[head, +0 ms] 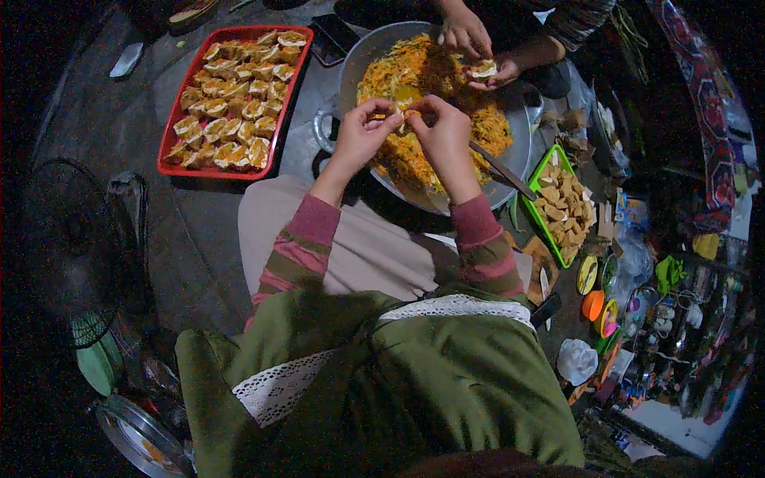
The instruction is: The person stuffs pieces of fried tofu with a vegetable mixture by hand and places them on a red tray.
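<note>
Over a wide metal pan point(519, 161) of shredded carrot and vegetable filling point(388, 158), my two hands meet at the fingertips. My left hand point(366, 132) pinches a small, pale piece of fried tofu point(401, 124). Opposite it, my right hand point(447, 126) has thumb and fingers closed on the same piece, with orange shreds at the fingertips. The fingers partly cover the piece. Left of the pan, a red tray point(211, 174) carries rows of filled tofu pieces point(230, 110). On the right, a green tray point(541, 230) holds a heap of brown tofu pieces point(562, 206).
Across the pan, another person's hands point(508, 69) hold a filled tofu piece point(483, 69). A utensil handle point(502, 169) leans over the pan's near right rim. A knife point(544, 284) lies by a wooden board point(541, 260) at my right. Phones point(329, 39) lie behind the red tray.
</note>
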The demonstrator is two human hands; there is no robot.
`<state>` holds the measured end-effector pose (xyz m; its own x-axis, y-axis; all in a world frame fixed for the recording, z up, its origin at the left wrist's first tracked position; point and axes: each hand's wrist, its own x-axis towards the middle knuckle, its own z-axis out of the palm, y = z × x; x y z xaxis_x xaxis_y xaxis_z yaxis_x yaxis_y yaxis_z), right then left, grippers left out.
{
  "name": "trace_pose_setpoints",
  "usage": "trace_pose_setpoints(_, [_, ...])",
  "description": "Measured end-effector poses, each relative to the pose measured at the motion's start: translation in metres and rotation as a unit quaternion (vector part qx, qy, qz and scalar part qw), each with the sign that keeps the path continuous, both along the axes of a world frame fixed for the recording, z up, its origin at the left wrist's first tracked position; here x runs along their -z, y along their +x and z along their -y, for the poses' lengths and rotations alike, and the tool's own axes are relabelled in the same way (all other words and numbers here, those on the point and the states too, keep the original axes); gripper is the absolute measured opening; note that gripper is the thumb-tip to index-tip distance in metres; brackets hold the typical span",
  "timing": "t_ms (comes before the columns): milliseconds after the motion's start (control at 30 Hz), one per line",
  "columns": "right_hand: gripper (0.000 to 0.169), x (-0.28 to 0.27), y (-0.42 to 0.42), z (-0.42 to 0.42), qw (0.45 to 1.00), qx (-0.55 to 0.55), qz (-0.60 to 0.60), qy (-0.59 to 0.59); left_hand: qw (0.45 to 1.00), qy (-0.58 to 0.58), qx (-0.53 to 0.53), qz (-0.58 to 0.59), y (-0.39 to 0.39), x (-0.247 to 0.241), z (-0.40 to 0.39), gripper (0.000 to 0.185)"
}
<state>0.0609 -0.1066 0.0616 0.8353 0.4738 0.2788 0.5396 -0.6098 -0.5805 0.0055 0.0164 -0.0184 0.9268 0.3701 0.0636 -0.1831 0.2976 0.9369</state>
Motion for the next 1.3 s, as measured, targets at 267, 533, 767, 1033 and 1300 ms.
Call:
trace_pose_setpoints(267, [0.017,0.0,0.004,0.004,0.999,-0.03,-0.016,-0.003,1.0,0.001,0.002,0.013,-0.001,-0.003,0.001,0.027])
trace_pose_setpoints(533, [0.017,-0.013,0.005,0.007,0.999,-0.034,-0.029,-0.018,1.0,0.002,0.004,-0.002,-0.001,-0.005,0.002,0.031])
trace_pose_setpoints(767, [0.016,-0.007,0.006,-0.001,0.996,-0.032,0.06,-0.053,0.999,0.03,0.006,-0.008,-0.002,-0.006,0.0,0.032])
trace_pose_setpoints(1033, [0.021,-0.005,0.005,0.004,0.999,-0.039,-0.031,-0.011,1.0,0.005,-0.002,-0.005,-0.001,-0.003,0.0,0.033])
trace_pose_setpoints(1300, [0.022,0.011,0.024,0.025,0.984,-0.064,-0.132,0.1,0.999,-0.036,0.021,-0.012,-0.001,-0.01,-0.002,0.033])
